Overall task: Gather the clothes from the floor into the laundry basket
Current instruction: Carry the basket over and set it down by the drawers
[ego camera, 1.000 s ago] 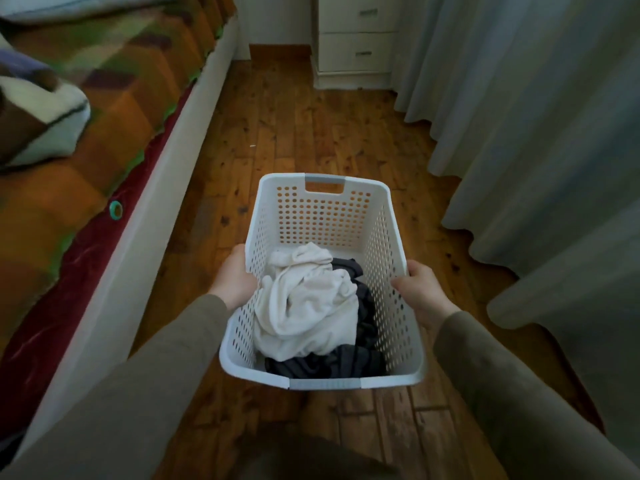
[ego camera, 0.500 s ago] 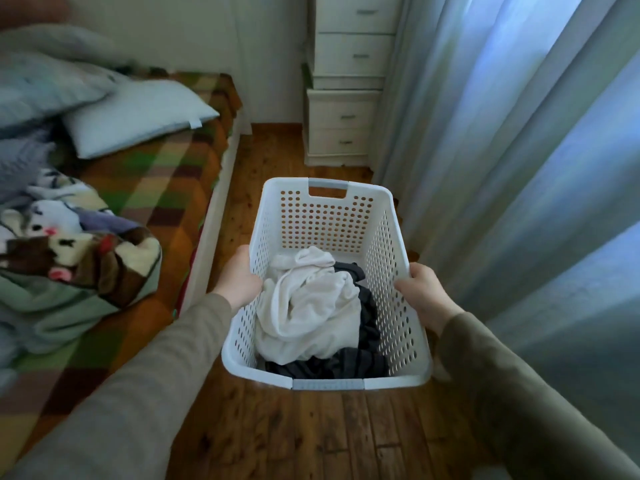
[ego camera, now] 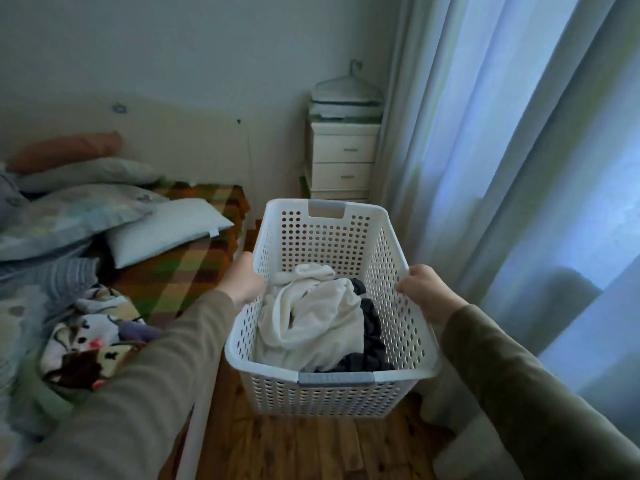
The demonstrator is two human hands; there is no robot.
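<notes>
Holding: my left hand [ego camera: 242, 280] and right hand [ego camera: 424, 294] grip the two long sides of the laundry basket [ego camera: 408, 327], fingers curled over its rim, each closed on it.
Basket's lie: raised off the floor [ego camera: 304, 448], long axis pointing away from me, straight between my hands; neither hand is nearer.
Contents: a white garment [ego camera: 311, 323] heaped over dark clothes [ego camera: 372, 334], both inside.
Head view, floor: only a narrow strip of wood boards shows below the basket; I see no clothes on it.
Room: bed [ego camera: 194, 258] close on my left, curtain [ego camera: 519, 168] close on my right, drawers [ego camera: 343, 161] ahead against the wall.
Judgement: gathering looks about done; carrying comes next.
</notes>
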